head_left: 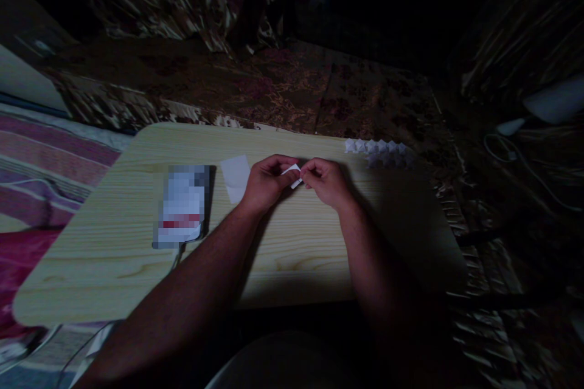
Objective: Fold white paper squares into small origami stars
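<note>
Arms: two bare forearms come in from the near side and reach over the table (292, 255), hands meeting past its middle.
Phone: a phone (182, 203), blurred out, lies flat on the left, a cable (177, 258) running from its near end toward the left forearm.
Left hand: here's the left hand (267, 182), thumb on top and fingers curled behind, clamped on the small white paper (295, 176).
Right hand: and the right hand (326, 181) is in close, thumb and fingertips drawn together at the paper's right end; the exact grip is too small to read.
Paper: right between the two hands, held tilted just over the table, partly hidden by the fingers.
Handling: it should be very light, thin and bendy, stiffer wherever it is doubled, easy to crease or tear; not slippery, by the look of it.
Hold: best pinched lightly at the edges or corners, thumb against fingertip, one side steadied by the left hand.
Sheet: a white sheet (235, 177) lies flat just beside the left hand, between it and the phone.
Folded pieces: over at the far right, small folded pieces (376, 146) line up along the edge, with more in shadow just nearer.
Cover: beyond the table, a dark patterned cover (274, 85), fringed, then gloom.
</note>
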`<state>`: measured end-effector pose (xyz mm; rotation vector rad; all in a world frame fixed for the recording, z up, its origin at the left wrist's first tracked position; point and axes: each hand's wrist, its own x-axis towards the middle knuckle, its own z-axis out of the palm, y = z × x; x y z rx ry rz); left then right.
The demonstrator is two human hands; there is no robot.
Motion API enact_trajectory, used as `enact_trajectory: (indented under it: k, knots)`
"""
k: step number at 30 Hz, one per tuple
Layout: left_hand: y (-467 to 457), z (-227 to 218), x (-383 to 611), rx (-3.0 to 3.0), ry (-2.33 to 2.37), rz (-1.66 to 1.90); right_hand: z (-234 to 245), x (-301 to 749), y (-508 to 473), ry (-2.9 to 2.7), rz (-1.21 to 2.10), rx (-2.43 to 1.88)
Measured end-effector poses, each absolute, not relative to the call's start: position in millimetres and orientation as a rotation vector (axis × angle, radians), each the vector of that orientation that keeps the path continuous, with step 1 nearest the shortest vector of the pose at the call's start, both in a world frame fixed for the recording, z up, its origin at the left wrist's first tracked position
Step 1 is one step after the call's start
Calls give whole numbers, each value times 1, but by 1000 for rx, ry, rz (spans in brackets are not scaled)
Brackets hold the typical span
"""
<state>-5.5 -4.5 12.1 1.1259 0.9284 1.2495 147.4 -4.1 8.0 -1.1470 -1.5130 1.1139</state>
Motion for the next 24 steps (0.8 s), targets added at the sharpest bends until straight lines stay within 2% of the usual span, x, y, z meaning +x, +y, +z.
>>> enact_trajectory:
  k: [12,24]
  knots:
    - [-2,12,-6,1078,1023,1421,14,141,-5,-1286,1261,-1150]
    - [-4,12,-4,1102,1066,1431,13,138,-5,-1245,1206,-1198]
